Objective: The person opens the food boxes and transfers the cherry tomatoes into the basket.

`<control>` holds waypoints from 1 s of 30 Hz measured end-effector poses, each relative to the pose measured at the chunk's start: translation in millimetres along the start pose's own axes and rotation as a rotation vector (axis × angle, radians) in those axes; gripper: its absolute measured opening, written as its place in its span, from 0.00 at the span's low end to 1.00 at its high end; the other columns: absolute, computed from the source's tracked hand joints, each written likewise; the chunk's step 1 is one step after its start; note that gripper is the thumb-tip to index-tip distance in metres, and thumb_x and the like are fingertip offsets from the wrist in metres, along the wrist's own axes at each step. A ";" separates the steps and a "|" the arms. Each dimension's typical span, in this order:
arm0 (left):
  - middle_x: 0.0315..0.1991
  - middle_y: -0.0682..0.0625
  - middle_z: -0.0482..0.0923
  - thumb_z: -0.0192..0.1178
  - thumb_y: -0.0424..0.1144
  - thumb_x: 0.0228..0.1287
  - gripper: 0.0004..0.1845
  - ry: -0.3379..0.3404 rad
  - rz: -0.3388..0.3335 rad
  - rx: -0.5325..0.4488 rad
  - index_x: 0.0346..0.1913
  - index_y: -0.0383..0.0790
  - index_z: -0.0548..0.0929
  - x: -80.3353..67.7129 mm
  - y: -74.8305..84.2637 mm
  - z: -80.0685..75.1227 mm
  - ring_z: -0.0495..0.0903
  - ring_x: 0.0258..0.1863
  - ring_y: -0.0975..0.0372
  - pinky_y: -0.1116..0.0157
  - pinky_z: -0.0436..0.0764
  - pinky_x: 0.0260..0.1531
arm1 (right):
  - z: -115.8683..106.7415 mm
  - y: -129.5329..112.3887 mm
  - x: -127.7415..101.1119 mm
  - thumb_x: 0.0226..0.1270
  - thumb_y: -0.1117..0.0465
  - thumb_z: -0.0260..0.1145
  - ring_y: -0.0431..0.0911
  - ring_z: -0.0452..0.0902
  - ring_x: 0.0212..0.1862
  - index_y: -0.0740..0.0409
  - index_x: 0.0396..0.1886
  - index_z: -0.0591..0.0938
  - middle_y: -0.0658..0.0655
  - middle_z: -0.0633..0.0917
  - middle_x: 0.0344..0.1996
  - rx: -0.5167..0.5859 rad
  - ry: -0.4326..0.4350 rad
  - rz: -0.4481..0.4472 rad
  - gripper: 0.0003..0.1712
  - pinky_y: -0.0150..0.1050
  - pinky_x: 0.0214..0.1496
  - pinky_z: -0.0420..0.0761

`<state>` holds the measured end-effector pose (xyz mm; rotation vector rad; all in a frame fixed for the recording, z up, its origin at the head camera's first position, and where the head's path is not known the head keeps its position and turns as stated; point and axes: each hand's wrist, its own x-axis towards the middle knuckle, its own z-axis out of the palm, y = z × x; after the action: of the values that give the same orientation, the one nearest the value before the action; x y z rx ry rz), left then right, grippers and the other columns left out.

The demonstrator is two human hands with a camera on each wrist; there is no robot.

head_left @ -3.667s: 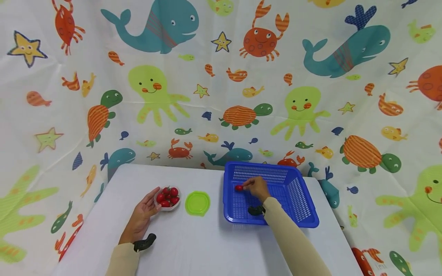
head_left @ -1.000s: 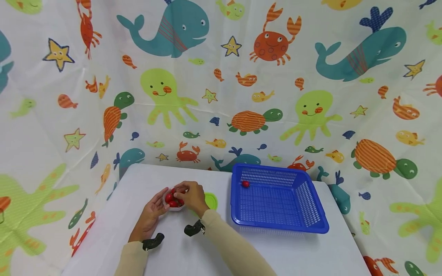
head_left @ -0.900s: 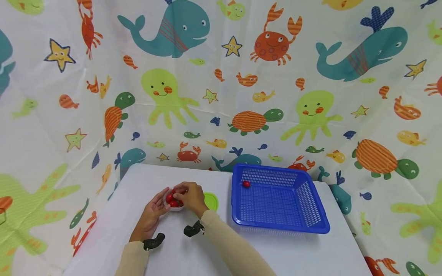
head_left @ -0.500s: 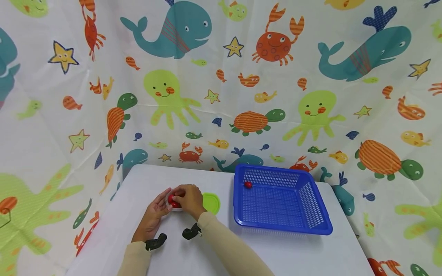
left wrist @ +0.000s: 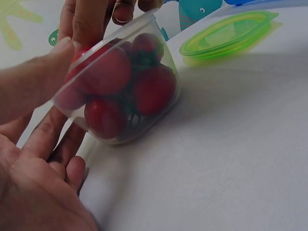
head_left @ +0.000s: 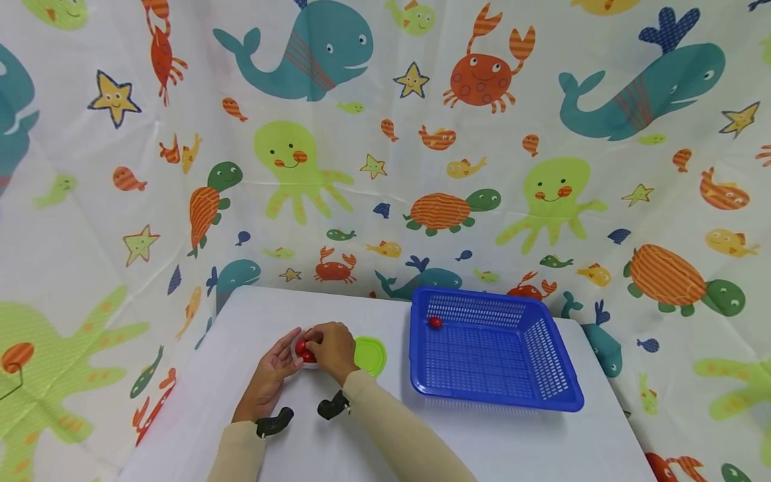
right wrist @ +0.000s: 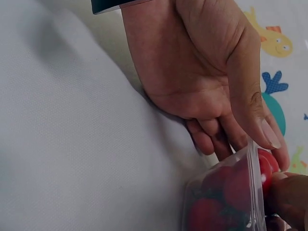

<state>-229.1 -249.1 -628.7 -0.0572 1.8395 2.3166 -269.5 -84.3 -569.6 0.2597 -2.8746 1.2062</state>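
Several red cherry tomatoes with green stems lie in a small clear plastic container on the table's left half. My left hand holds this container from the left, its thumb at the rim and its fingers along the side. Over the container's right side, my right hand has its thumb and fingers on a cherry tomato at the top; it appears to pinch it. The right fingers partly cover the contents in the head view. Another cherry tomato lies in the blue basket's back left corner.
A blue plastic basket with perforated walls stands on the right of the white table. Between it and the container lies a light green lid, partly behind the right hand. A curtain printed with sea animals hangs behind the table.
My right hand has moved left from the basket to the container, leaving its cherry tomato in the basket. It has shifted only slightly over the last second. My left hand still holds the container.
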 end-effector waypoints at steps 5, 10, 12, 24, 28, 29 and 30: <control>0.88 0.50 0.50 0.67 0.34 0.74 0.43 0.000 0.002 0.009 0.86 0.49 0.57 0.3 0.4 -1.1 0.48 0.88 0.50 0.79 0.75 0.66 | 2.0 0.4 1.6 0.70 0.54 0.77 0.36 0.79 0.45 0.42 0.42 0.95 0.41 0.92 0.37 -0.017 0.011 -0.010 0.05 0.35 0.50 0.81; 0.88 0.50 0.52 0.68 0.34 0.74 0.43 0.009 -0.002 0.010 0.85 0.49 0.58 1.3 -0.7 -2.2 0.52 0.87 0.52 0.79 0.74 0.66 | 3.6 -0.7 2.1 0.69 0.52 0.78 0.35 0.74 0.40 0.40 0.44 0.94 0.39 0.89 0.31 -0.003 0.015 -0.028 0.07 0.31 0.42 0.76; 0.87 0.51 0.53 0.68 0.34 0.73 0.43 0.014 -0.009 0.011 0.85 0.50 0.59 1.5 -0.9 -1.7 0.54 0.87 0.54 0.79 0.74 0.67 | 4.2 -1.8 1.6 0.68 0.50 0.78 0.35 0.71 0.37 0.39 0.45 0.94 0.39 0.87 0.28 -0.013 0.010 -0.037 0.08 0.30 0.38 0.72; 0.88 0.49 0.52 0.65 0.32 0.75 0.41 0.000 0.008 0.012 0.85 0.49 0.58 -0.2 0.9 -1.4 0.66 0.80 0.70 0.80 0.72 0.67 | 5.9 -4.7 1.0 0.67 0.48 0.78 0.35 0.68 0.35 0.38 0.43 0.93 0.38 0.82 0.24 -0.061 0.009 -0.079 0.07 0.28 0.33 0.68; 0.87 0.49 0.53 0.66 0.33 0.75 0.42 0.006 0.002 0.019 0.85 0.49 0.58 0.1 0.7 0.0 0.72 0.69 0.81 0.80 0.73 0.66 | 5.4 -2.9 1.2 0.68 0.48 0.78 0.35 0.68 0.35 0.38 0.40 0.93 0.38 0.82 0.24 -0.039 0.014 -0.065 0.04 0.29 0.34 0.68; 0.87 0.49 0.53 0.66 0.34 0.75 0.42 0.006 0.000 0.019 0.85 0.49 0.58 0.2 0.7 0.4 0.72 0.70 0.80 0.80 0.73 0.67 | 5.2 -2.4 1.2 0.68 0.49 0.78 0.35 0.68 0.35 0.38 0.39 0.93 0.38 0.83 0.25 -0.031 0.017 -0.061 0.04 0.29 0.34 0.69; 0.87 0.49 0.54 0.66 0.34 0.75 0.42 0.008 -0.002 0.020 0.85 0.50 0.59 0.2 0.7 0.7 0.71 0.72 0.78 0.79 0.73 0.67 | 4.9 -1.8 1.2 0.68 0.49 0.78 0.35 0.68 0.35 0.39 0.38 0.93 0.39 0.84 0.25 -0.022 0.022 -0.058 0.03 0.29 0.35 0.69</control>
<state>-229.3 -248.6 -627.9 -0.0661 1.8649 2.3002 -270.2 -89.2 -571.7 0.3242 -2.8387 1.1599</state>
